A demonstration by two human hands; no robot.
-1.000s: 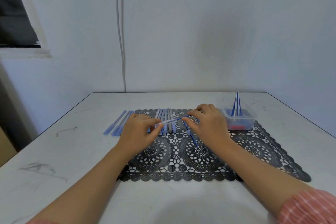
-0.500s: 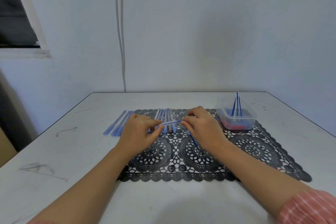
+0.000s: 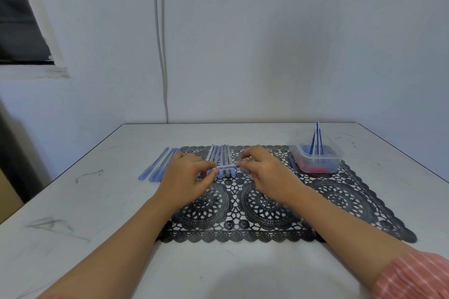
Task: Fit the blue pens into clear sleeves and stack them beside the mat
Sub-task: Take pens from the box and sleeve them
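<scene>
My left hand [image 3: 185, 173] pinches one end of a clear sleeve [image 3: 226, 167] with a blue pen inside it. My right hand [image 3: 264, 171] pinches the other end. Both hover over the far part of the black lace mat [image 3: 267, 206]. Behind the sleeve, a row of several clear sleeves [image 3: 222, 158] lies on the mat. Several finished pens [image 3: 159, 165] lie side by side on the table left of the mat. A loose blue pen [image 3: 292, 167] lies on the mat by the tub.
A clear plastic tub [image 3: 315, 159] stands at the mat's far right corner, with red pieces at its bottom and blue pens upright in it. The white table [image 3: 97, 213] ends at a wall behind. A cable runs down the wall.
My right hand has moved left toward my left hand, and the blue pen has slid further into the sleeve. A loose pen once hidden under my right hand now shows beside the tub.
</scene>
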